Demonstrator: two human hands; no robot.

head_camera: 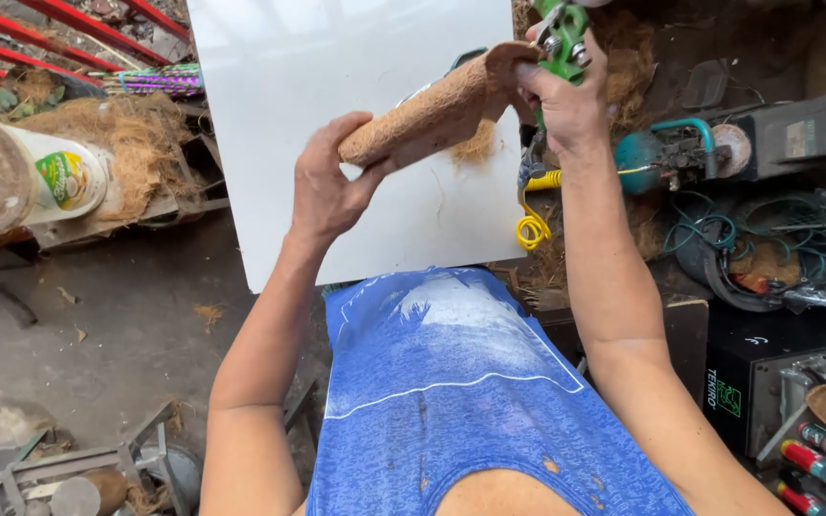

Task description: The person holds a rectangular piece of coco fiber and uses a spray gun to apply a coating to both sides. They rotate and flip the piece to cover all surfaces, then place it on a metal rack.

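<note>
The left hand (329,186) grips the lower end of a brown coir-fibre piece (437,110), a rolled or cone-like shell of matted coconut fibre; its fingers wrap over the near end, clamped on the fibre. The right hand (566,96) is closed round a green hand tool (563,36) with metal fittings, pressed at the piece's upper end, where a folded flap of fibre sits. The tool's working tip is hidden, so I cannot tell just where it bites

The step in hand looks like fastening or trimming the upper edge of the fibre piece while the other hand steadies it. The next move would call for a firm hold at the low end and the tool kept square to the flap

The piece is held in the air above the white worktop (270,115), touching nothing else. Its long axis runs from about 8 o'clock at the left hand up to 2 o'clock at the tool, wider end uppermost. A yellow coiled cord (532,227) hangs at the worktop's 4 o'clock corner
</note>
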